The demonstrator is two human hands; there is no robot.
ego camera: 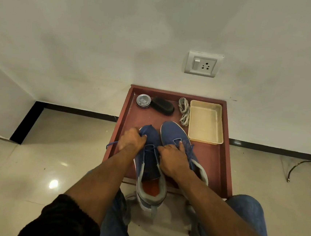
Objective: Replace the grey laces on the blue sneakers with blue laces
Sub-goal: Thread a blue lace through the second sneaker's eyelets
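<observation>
Glossy floor tiles (32, 163) surround the low red desk (213, 161) I'm working over. Nearest me, my left hand (131, 140) pinches the blue lace (114, 143) on the left sneaker (149, 166), fingers curled tight. My right hand (174, 160) grips laces on the right sneaker (174, 133) beside it. Beyond my fingers lie the grey laces (184, 111), a beige tray (205, 122), a brush (162, 106) and a tin (143, 101).
</observation>
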